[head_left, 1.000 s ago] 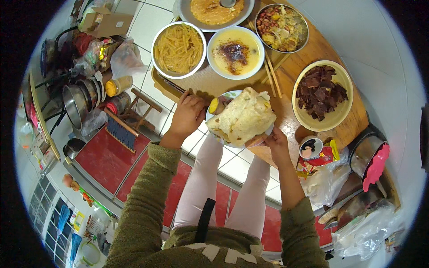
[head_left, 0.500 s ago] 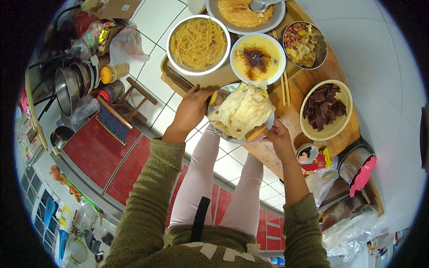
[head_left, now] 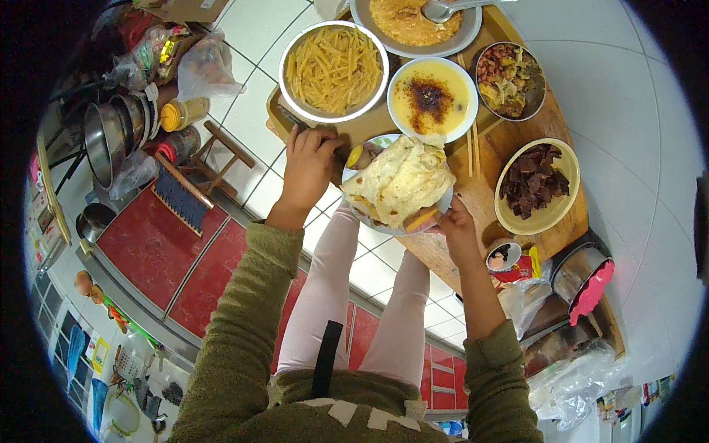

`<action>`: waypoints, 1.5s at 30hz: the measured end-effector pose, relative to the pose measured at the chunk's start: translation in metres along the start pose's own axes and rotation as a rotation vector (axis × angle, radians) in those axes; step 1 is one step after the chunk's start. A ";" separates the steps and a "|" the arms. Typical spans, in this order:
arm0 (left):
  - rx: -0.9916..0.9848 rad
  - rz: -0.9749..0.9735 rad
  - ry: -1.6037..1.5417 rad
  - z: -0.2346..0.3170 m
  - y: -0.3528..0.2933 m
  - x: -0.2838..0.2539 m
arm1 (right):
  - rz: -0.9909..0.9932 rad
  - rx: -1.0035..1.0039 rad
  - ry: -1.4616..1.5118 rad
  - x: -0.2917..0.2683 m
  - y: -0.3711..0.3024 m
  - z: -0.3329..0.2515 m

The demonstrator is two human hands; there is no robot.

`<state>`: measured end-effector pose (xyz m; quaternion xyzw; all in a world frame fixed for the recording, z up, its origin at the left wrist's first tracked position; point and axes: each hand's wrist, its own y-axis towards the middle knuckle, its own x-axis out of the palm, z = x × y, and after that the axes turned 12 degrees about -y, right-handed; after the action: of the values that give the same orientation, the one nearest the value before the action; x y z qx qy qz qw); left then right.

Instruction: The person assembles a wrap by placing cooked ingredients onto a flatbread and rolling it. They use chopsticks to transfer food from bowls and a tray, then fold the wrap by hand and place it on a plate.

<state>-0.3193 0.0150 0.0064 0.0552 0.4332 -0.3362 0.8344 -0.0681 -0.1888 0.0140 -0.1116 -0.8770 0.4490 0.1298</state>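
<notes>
My right hand (head_left: 459,227) grips the near right rim of a plate (head_left: 443,205), thumb on top. On the plate lies a folded, pale flatbread (head_left: 402,181), with a yellowish piece (head_left: 355,155) at its left and an orange slice (head_left: 422,220) by my thumb. My left hand (head_left: 313,159) is off the plate, its fingers bent over the near left edge of a brown tray (head_left: 362,134). Part of its grip is hidden. Beyond the plate stand a bowl of yellow strips (head_left: 334,71) and a bowl of yellow custard-like food (head_left: 432,100) with a dark topping.
Chopsticks (head_left: 473,150) lie beside the custard-like bowl. A cream bowl of dark brown pieces (head_left: 537,184) and a metal bowl of mixed food (head_left: 509,80) stand right on the wooden table (head_left: 443,258). A spoon (head_left: 439,10) rests in the far dish. At left is a wooden stool (head_left: 221,159).
My left hand has let go of the plate and moved up and left onto the tray's edge. My right hand still holds the plate; the view has shifted slightly.
</notes>
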 end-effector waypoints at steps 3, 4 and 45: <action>-0.009 0.002 -0.031 -0.004 0.002 -0.001 | -0.001 0.018 0.014 0.005 -0.001 0.000; -0.009 0.000 -0.049 -0.004 0.003 -0.001 | 0.000 0.015 0.019 0.007 -0.001 0.001; -0.572 0.175 -1.221 0.018 -0.009 0.002 | 0.052 0.111 0.332 0.084 0.001 0.011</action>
<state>-0.3117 0.0000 0.0181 -0.3323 -0.0496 -0.1108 0.9353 -0.1508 -0.1705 0.0179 -0.1995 -0.8141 0.4754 0.2673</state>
